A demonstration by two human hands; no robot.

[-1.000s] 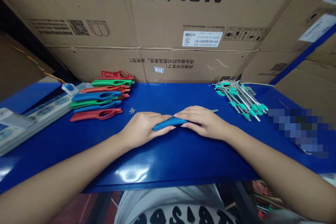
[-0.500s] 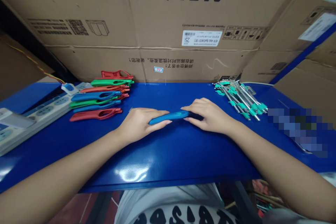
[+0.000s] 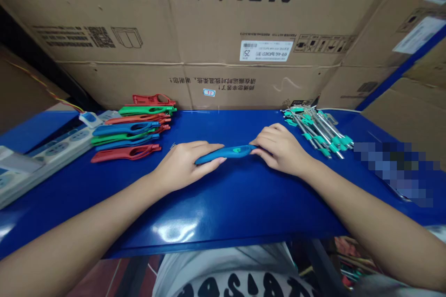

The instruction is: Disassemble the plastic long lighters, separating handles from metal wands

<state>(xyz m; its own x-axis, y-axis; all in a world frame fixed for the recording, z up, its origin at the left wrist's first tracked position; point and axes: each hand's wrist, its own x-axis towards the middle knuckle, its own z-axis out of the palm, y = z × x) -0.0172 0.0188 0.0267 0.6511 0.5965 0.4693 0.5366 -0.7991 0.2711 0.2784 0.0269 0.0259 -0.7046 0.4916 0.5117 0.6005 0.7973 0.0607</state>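
My left hand (image 3: pixel 184 162) grips one end of a blue lighter handle (image 3: pixel 225 152), thumb in front and fingers behind. A small green trigger (image 3: pixel 238 150) shows in the handle's opening. At the other end, the thumb and fingers of my right hand (image 3: pixel 278 151) pinch the narrow tip, which they partly hide. Both hands hold the handle almost level above the blue table (image 3: pixel 209 204). To the left lies a stack of red, green, orange and blue lighter handles (image 3: pixel 127 153). On the right is a pile of metal lighter tubes with green triggers (image 3: pixel 318 132).
A large cardboard box panel (image 3: pixel 209 32) stands along the back of the table. At the left edge lies a white power strip (image 3: pixel 52 153) with plugs in it. A blurred-out flat object (image 3: pixel 397 171) rests at the right.
The blue handle has turned, so its green trigger now shows clearly. My right hand has shifted slightly to the right, out to the tip. My left hand keeps its grip.
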